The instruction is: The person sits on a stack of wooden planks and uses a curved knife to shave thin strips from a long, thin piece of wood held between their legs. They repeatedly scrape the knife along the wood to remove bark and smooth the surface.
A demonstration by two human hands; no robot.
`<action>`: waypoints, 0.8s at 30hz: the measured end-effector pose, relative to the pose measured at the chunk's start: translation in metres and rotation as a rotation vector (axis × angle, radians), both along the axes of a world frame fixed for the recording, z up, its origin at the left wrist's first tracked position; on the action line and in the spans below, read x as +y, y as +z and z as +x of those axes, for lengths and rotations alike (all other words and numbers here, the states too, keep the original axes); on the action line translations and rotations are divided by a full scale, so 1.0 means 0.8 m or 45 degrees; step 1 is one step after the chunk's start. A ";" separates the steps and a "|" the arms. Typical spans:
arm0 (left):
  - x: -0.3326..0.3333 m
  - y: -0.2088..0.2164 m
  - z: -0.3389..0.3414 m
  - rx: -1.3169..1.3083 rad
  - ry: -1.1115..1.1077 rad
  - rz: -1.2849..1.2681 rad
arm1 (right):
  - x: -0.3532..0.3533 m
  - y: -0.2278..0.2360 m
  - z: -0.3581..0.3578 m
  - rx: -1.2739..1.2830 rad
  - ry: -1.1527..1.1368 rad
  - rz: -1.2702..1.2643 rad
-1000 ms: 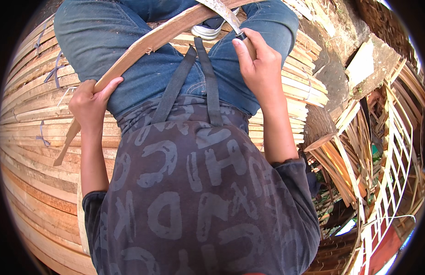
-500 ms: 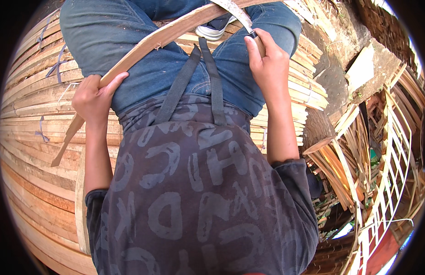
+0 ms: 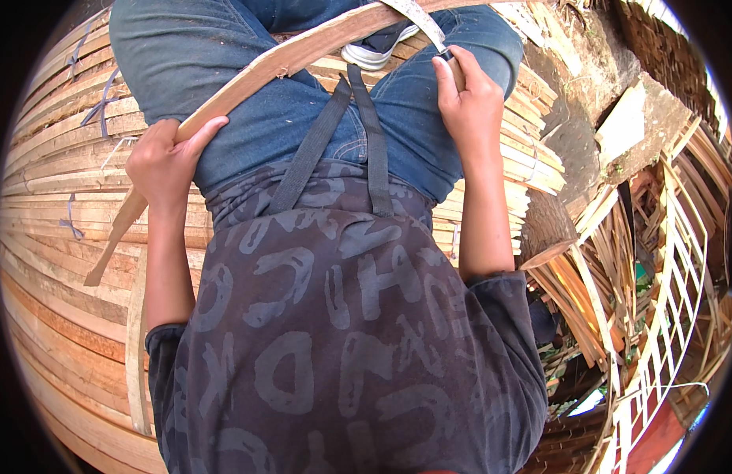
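My left hand [image 3: 162, 162] is closed round the lower part of a long, flat wooden slat [image 3: 283, 59], thumb along its upper side. The slat slants across my thighs, its jagged lower end past the hand and its far end at the top edge of the view. My right hand [image 3: 470, 96] grips the wooden handle of a knife [image 3: 420, 19] with a curved metal blade. That blade lies at the slat's upper part, and the top edge of the view cuts off some of it. A small shaving curls from the slat's near edge.
Rows of sawn wooden strips [image 3: 58, 205], some tied with dark bands, lie under and left of me. On the right are a cut log [image 3: 549, 253], a flat stone block [image 3: 650, 118], bundles of thin split wood and a pale lattice strip [image 3: 672, 316].
My right hand and the knife have shifted slightly right and away along the slat. The left hand keeps its hold, and the slat has barely moved.
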State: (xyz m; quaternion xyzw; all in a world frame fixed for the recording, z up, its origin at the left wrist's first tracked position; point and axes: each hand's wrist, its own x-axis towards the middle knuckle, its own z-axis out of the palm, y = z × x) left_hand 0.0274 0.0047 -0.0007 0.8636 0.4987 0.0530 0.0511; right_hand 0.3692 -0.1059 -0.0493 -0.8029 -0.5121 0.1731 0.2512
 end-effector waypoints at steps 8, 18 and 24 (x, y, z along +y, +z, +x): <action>0.001 0.004 0.000 0.031 0.142 -0.134 | -0.049 -0.020 0.126 -0.138 -0.501 -0.273; 0.000 0.006 0.008 0.099 0.269 -0.254 | -0.044 0.008 0.056 0.094 -0.349 -0.076; 0.004 0.017 0.009 0.172 0.209 -0.304 | -0.002 0.006 -0.044 0.396 -0.038 -0.030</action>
